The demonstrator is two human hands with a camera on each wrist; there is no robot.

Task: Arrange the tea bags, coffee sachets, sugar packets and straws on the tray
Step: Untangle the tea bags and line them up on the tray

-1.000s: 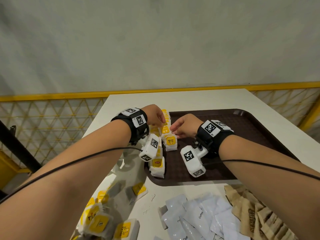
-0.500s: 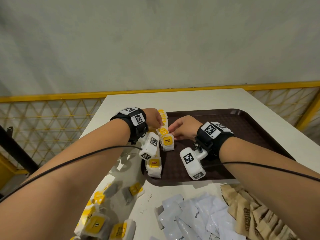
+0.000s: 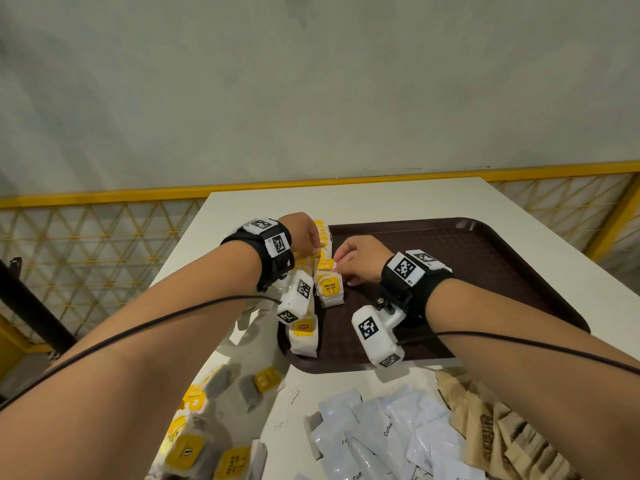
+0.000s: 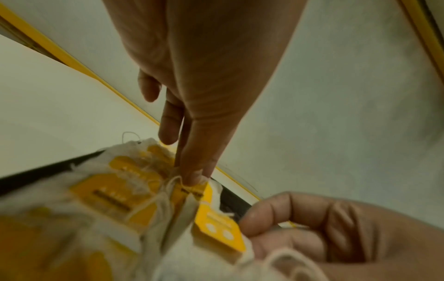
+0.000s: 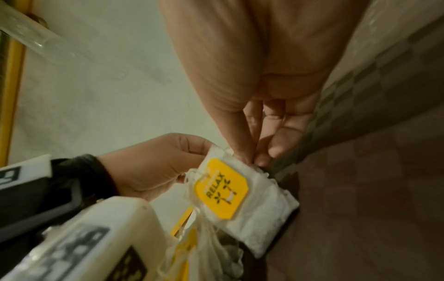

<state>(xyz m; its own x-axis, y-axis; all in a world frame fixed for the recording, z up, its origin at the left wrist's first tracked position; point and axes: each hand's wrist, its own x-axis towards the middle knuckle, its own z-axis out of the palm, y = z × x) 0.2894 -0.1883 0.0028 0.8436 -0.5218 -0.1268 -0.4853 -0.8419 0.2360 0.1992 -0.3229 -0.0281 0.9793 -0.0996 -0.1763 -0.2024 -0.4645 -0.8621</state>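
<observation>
A dark brown tray (image 3: 485,271) lies on the white table. A row of tea bags (image 3: 323,237) with yellow tags runs along the tray's left edge. My right hand (image 3: 353,259) pinches the top edge of the tea bag with the RELAX tag (image 3: 329,289) (image 5: 225,194), which stands on the tray. My left hand (image 3: 304,237) is just left of it; its thumb and finger (image 4: 192,176) pinch the top of a neighbouring tea bag in the row (image 4: 120,190). Another tea bag with a Lipton tag (image 3: 304,336) lies at the tray's near left corner.
Loose tea bags (image 3: 194,445) lie on the table at lower left. White coffee sachets (image 3: 381,438) and brown sugar packets (image 3: 502,427) are piled in front of the tray. A yellow mesh railing (image 3: 104,237) surrounds the table. No straws are in view.
Both hands stay at the row of tea bags. The RELAX tea bag has shifted slightly left, closer to the row.
</observation>
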